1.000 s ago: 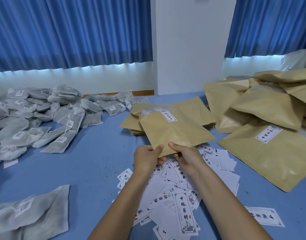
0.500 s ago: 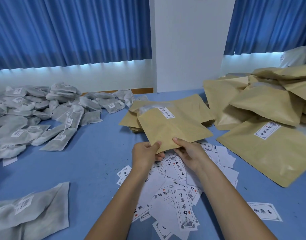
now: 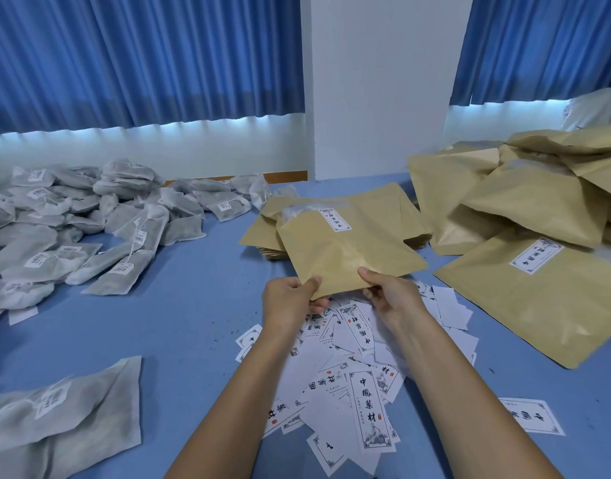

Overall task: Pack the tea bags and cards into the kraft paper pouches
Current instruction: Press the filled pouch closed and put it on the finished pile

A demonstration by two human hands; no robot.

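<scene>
The fingers (image 3: 313, 283) of the left hand (image 3: 290, 302) and the right hand (image 3: 392, 297) pinch the near edge of a paper pouch (image 3: 345, 247), held above the cards (image 3: 359, 378); tea bags (image 3: 89, 229) lie at ten o'clock on the desk (image 3: 179, 326).

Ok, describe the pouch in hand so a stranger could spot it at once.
From the white pillar between the blue curtains, come down to mid-table. There the kraft pouch sits over the scattered cards. Unlike the other pouches, it is gripped at its near edge by the left hand and right hand.
</scene>
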